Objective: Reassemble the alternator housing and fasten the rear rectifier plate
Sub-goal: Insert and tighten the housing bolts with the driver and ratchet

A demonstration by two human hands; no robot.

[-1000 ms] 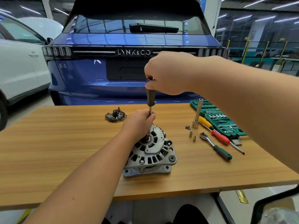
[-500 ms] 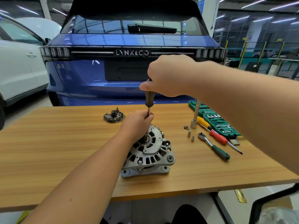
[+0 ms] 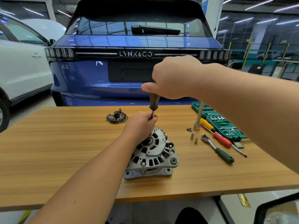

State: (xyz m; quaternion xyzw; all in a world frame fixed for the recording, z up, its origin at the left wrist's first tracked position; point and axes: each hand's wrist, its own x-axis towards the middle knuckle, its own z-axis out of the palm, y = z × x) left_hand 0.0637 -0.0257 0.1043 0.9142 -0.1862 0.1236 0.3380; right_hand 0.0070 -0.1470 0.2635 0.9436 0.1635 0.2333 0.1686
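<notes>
Both hands work over the alternator (image 3: 153, 152) mid-bench: our right hand (image 3: 174, 78) is wrapped around the screwdriver (image 3: 154, 102) handle, our left hand (image 3: 140, 125) pinches its shaft just above the housing, hiding the tip. Behind lies the rectifier plate (image 3: 117, 117) on the bench (image 3: 64, 151). To the right sit 2 small sockets (image 3: 193, 138), a ratchet (image 3: 217, 148), a red-handled screwdriver (image 3: 221, 139) and a green socket set (image 3: 224, 123), partly covered by our right forearm.
</notes>
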